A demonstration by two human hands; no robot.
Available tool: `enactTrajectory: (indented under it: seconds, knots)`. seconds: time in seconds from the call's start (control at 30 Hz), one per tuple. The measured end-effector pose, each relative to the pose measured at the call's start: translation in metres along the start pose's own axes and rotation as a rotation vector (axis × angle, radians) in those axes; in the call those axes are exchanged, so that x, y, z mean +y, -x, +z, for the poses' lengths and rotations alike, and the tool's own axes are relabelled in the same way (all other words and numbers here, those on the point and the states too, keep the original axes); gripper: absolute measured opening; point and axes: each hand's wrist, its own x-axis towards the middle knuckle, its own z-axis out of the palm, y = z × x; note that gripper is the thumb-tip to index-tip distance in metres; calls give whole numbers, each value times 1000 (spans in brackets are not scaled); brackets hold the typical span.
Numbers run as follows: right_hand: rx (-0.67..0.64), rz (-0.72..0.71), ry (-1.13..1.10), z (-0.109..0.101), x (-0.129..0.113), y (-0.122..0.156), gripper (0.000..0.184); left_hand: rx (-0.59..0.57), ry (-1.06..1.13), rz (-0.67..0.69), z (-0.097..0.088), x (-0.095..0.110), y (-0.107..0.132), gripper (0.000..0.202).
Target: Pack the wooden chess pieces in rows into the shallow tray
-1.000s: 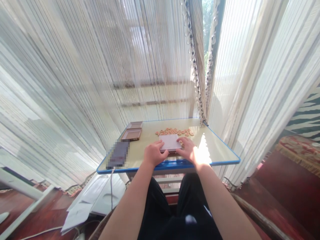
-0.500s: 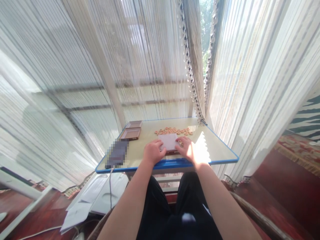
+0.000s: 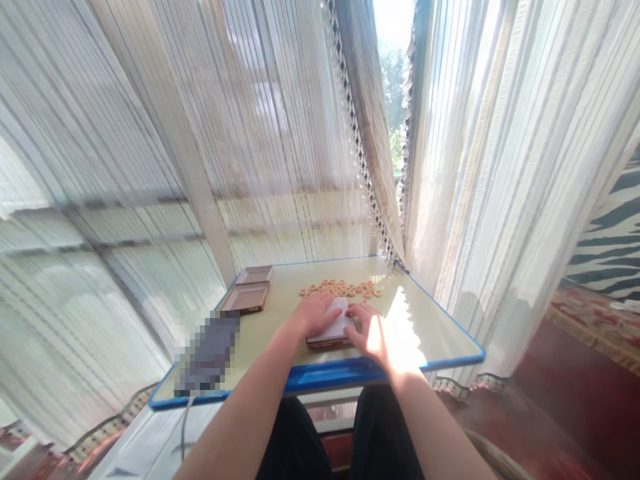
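Observation:
A flat rectangular board (image 3: 334, 329) with a pale top and brown edge lies on the blue-rimmed table (image 3: 320, 375) in front of me. My left hand (image 3: 314, 314) rests on its left half, fingers laid over the top. My right hand (image 3: 371, 331) touches its right side, fingers curved along the edge, partly washed out by sunlight. Just behind the board lies a scatter of several small round tan pieces (image 3: 340, 289).
Two shallow brown trays (image 3: 249, 291) sit at the table's far left. A blurred dark flat device (image 3: 210, 356) with a cable lies at the near left. Sheer curtains hang close around the table's back and right. My dark-trousered legs are under the near edge.
My left hand slid further onto the board's top and the right hand closed in on its right side. The camera tilted left and nearer the table.

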Motion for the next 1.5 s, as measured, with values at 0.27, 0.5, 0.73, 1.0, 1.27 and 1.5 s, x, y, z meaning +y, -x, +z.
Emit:
enactTrajectory:
  seconds: [0.27, 0.5, 0.73, 1.0, 1.27, 1.5]
  knots:
    - [44, -31, 54, 5, 1, 1, 23, 30, -9, -30, 7, 3, 8, 55]
    - [-19, -12, 90, -4, -4, 2, 20, 41, 71, -43, 8, 2, -1, 45]
    - [0, 16, 77, -7, -11, 0, 21, 262, 190, -314, 10, -16, 6, 39]
    - [-24, 47, 74, -5, -9, 1, 44, 251, 238, -329, 7, -20, 13, 38]
    - [-44, 55, 77, -2, 0, 4, 47, 219, 270, -305, 13, -27, 16, 39]
    - [-58, 25, -17, 1, 1, 1, 41, 197, 135, -262, 10, -19, 19, 40]
